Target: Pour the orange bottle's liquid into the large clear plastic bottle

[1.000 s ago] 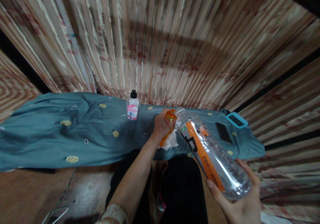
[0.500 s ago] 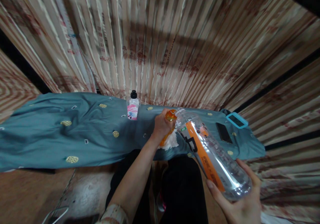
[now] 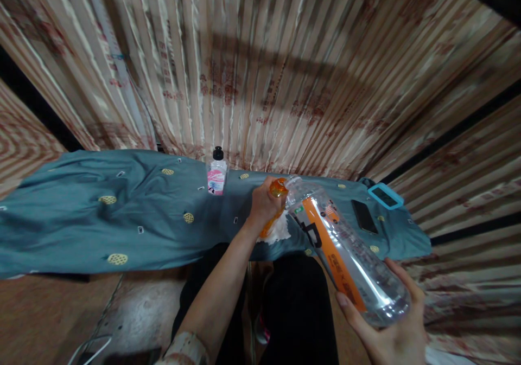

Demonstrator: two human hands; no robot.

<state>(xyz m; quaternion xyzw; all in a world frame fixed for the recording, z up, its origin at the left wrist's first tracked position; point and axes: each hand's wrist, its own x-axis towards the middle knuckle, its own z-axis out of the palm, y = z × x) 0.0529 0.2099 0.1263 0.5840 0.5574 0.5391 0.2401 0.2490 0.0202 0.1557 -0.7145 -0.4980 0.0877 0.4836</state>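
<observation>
Covering the low surface from the far left is a teal cloth (image 3: pixel 81 218) dotted with small yellow patches, with striped curtains (image 3: pixel 260 72) hanging behind it. Near the back edge of the cloth, left of centre, stands a small clear bottle (image 3: pixel 216 172) with a black cap and a pink label, upright and well apart from either hand.

Further right, the left hand (image 3: pixel 264 205) reaches forward over the near edge of the cloth. Its fingers are curled closed around a small orange bottle (image 3: pixel 275 194), of which only the top and a strip of the lower body show past the hand. Something white (image 3: pixel 280 229) lies on the cloth just under that hand; what it is cannot be told.

Touching or just beside the top of the orange bottle is the open mouth of a large clear plastic bottle (image 3: pixel 345 251), which is tilted with its neck towards the orange one and its base towards the person. An orange label runs down its length. The right hand (image 3: pixel 391 327) cups the base from below, palm up, fingers spread wide around the bottom and thumb along the near side.

Beyond the large bottle, on the right end of the cloth, a dark phone (image 3: pixel 363 216) lies flat, and just past it a device in a blue frame (image 3: pixel 385 196).
</observation>
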